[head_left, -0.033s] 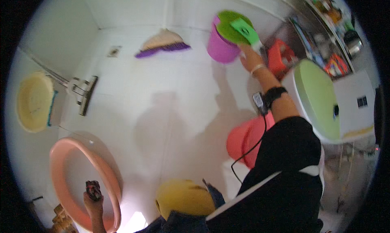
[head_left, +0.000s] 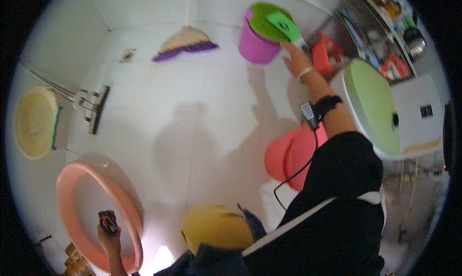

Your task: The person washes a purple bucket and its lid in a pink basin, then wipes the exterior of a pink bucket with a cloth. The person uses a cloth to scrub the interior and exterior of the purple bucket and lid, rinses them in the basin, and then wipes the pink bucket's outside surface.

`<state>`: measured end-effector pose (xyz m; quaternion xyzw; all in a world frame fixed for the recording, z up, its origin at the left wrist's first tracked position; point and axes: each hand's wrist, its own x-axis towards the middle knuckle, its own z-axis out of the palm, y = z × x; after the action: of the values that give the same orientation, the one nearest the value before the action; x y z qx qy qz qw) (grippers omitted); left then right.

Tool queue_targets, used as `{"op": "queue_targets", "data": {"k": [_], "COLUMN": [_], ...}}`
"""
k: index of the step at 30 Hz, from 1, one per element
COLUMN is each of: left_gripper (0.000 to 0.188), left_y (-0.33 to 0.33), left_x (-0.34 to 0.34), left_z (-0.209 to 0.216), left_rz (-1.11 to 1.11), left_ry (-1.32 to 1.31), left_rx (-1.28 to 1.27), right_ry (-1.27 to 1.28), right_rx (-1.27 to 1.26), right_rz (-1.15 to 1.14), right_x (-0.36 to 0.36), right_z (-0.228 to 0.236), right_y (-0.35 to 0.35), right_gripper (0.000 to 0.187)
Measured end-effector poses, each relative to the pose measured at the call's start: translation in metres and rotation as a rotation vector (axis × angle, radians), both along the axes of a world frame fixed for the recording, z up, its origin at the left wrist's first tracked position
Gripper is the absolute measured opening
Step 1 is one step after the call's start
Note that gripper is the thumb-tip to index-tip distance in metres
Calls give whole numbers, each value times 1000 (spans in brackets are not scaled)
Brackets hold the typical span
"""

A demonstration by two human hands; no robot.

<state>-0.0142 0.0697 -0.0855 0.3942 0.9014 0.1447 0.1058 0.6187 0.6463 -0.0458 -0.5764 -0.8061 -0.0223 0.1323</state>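
At the lower left my left hand [head_left: 110, 240] is closed around a dark, crumpled bundle with reddish streaks [head_left: 108, 221]; its exact kind is too blurred to tell. It hovers over a large peach-coloured basin [head_left: 77, 167] that leans on its side. My right arm stretches forward to the purple bucket [head_left: 257, 47], which has a round green top [head_left: 267, 9]. A flat, bright green packet-like thing [head_left: 283, 25] lies on that top. Just below its pale end is my right hand [head_left: 299, 62], thumb and fingers apart, with nothing visible in it.
A red bucket [head_left: 279, 155] stands below my right arm. To the right are a green-topped white appliance [head_left: 368, 102], a red basket [head_left: 326, 52] and loaded shelves [head_left: 385, 50]. A broom [head_left: 185, 42], squeegee mop [head_left: 96, 110] and cream basin [head_left: 36, 122] are along the walls.
The view has shifted slightly, so the scene sits higher. My right hand has moved a little back and right from the green packet. My left hand still holds the dark bundle.
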Motion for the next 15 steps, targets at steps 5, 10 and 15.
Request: {"op": "queue_targets", "data": {"k": [5, 10, 15], "left_gripper": [46, 45, 43], "left_y": [-15, -29, -53], "left_x": [6, -4, -18], "left_z": [-13, -18, -19], "left_rz": [-31, -89, -58], "left_ry": [-87, -121, -102], "left_rx": [122, 219, 190], "right_ry": [36, -112, 20], "right_rx": [-250, -262, -389], "right_rz": [-52, -229, -621], "right_x": [97, 149, 164], "right_z": [43, 26, -16], "right_y": [-115, -261, -338], "right_gripper": [46, 52, 82]}}
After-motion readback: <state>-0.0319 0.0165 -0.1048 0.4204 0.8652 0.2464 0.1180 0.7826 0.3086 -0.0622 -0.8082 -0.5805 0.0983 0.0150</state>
